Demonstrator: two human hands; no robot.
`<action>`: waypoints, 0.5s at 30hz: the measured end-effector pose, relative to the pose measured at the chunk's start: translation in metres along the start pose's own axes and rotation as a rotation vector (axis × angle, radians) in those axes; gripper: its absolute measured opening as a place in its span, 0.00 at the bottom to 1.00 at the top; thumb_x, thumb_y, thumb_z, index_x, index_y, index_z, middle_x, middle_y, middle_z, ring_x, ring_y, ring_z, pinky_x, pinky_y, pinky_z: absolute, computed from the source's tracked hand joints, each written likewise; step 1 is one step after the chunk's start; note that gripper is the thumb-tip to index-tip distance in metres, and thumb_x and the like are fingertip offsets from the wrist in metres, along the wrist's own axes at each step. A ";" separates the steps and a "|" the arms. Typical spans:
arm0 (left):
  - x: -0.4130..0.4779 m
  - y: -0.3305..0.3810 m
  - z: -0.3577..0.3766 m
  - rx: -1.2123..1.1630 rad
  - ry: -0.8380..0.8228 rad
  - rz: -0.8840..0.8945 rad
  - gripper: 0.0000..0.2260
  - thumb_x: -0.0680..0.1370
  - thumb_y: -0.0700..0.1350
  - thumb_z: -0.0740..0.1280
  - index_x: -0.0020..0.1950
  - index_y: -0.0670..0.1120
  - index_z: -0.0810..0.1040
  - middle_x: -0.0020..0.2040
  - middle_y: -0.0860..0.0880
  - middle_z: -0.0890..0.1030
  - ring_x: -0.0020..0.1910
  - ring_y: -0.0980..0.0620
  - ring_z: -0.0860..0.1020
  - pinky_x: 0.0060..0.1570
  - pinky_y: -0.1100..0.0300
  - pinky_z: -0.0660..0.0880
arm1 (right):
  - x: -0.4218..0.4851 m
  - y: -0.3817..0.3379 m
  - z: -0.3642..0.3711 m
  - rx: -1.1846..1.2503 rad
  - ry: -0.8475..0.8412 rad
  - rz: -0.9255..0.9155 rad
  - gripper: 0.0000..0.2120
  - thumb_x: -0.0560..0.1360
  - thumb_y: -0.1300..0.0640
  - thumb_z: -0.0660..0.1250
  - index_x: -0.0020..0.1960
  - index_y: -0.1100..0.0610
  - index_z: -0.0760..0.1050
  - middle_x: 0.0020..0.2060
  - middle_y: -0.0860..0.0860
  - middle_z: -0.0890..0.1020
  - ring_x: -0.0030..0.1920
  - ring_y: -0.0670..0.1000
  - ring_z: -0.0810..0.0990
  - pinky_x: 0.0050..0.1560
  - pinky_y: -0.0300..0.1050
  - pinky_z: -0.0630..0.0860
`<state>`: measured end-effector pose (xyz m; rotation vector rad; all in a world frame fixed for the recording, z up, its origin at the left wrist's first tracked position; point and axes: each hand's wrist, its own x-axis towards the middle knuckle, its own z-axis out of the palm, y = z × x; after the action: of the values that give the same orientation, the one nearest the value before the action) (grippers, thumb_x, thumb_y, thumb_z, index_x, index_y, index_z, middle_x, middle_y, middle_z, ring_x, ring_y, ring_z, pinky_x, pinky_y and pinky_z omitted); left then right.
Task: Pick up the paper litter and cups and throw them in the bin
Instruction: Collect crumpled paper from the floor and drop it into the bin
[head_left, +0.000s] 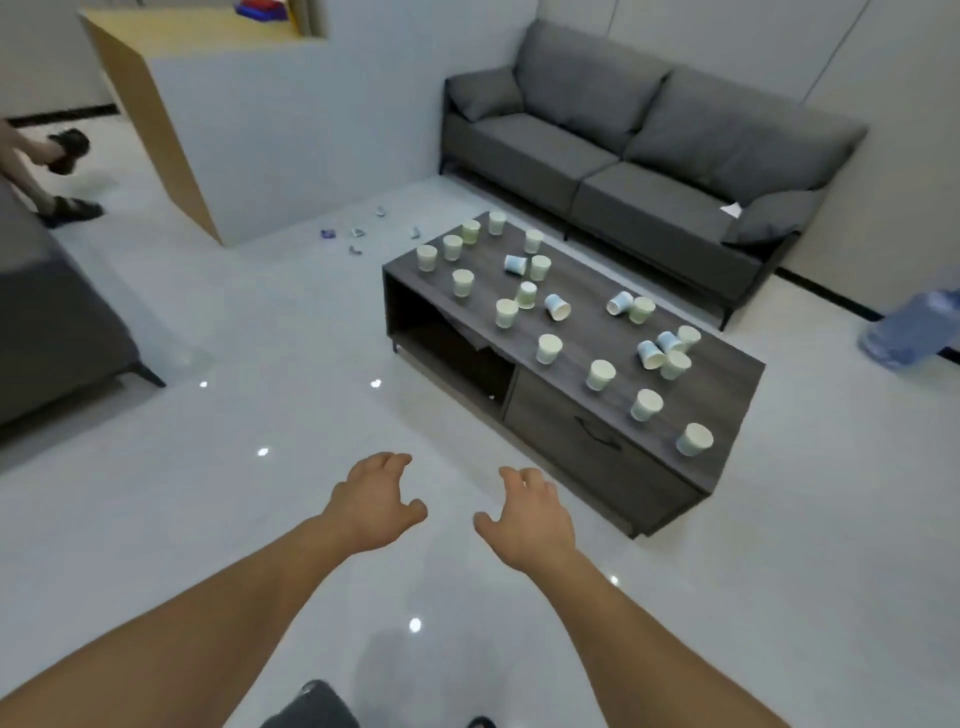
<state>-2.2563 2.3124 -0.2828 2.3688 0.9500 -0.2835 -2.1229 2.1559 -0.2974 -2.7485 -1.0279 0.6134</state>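
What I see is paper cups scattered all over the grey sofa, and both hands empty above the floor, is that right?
Not quite. The paper cups are scattered over the dark coffee table, not the grey sofa, as the head view shows; the sofa stands behind it. The left hand and right hand are indeed empty above the floor.

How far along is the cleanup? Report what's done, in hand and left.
Done: nothing visible; the cups all sit on the coffee table, several tipped over. In hand: nothing; left hand and right hand hang open over the floor. Left: every cup, the small litter on the floor, the white scrap on the sofa. No bin is in view.
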 end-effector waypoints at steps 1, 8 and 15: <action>0.010 -0.007 -0.008 -0.020 0.014 -0.033 0.32 0.76 0.56 0.64 0.77 0.50 0.57 0.76 0.50 0.58 0.75 0.48 0.56 0.70 0.49 0.60 | 0.019 -0.011 -0.002 -0.006 -0.010 -0.029 0.34 0.75 0.39 0.60 0.76 0.50 0.56 0.72 0.51 0.62 0.69 0.55 0.63 0.60 0.51 0.70; 0.114 -0.080 -0.069 -0.075 0.029 -0.159 0.33 0.76 0.56 0.63 0.77 0.49 0.56 0.76 0.50 0.57 0.75 0.47 0.56 0.70 0.48 0.61 | 0.161 -0.101 -0.008 -0.078 -0.051 -0.170 0.34 0.75 0.39 0.61 0.76 0.49 0.56 0.71 0.50 0.62 0.68 0.55 0.64 0.61 0.50 0.70; 0.233 -0.131 -0.173 -0.095 0.067 -0.120 0.32 0.76 0.56 0.64 0.77 0.49 0.56 0.76 0.49 0.59 0.74 0.47 0.58 0.70 0.49 0.63 | 0.291 -0.199 -0.038 -0.088 -0.018 -0.179 0.35 0.75 0.39 0.61 0.76 0.49 0.56 0.71 0.49 0.62 0.69 0.53 0.64 0.61 0.50 0.71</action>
<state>-2.1795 2.6217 -0.2878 2.2514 1.1142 -0.2007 -2.0266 2.4971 -0.3040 -2.6875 -1.3173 0.5792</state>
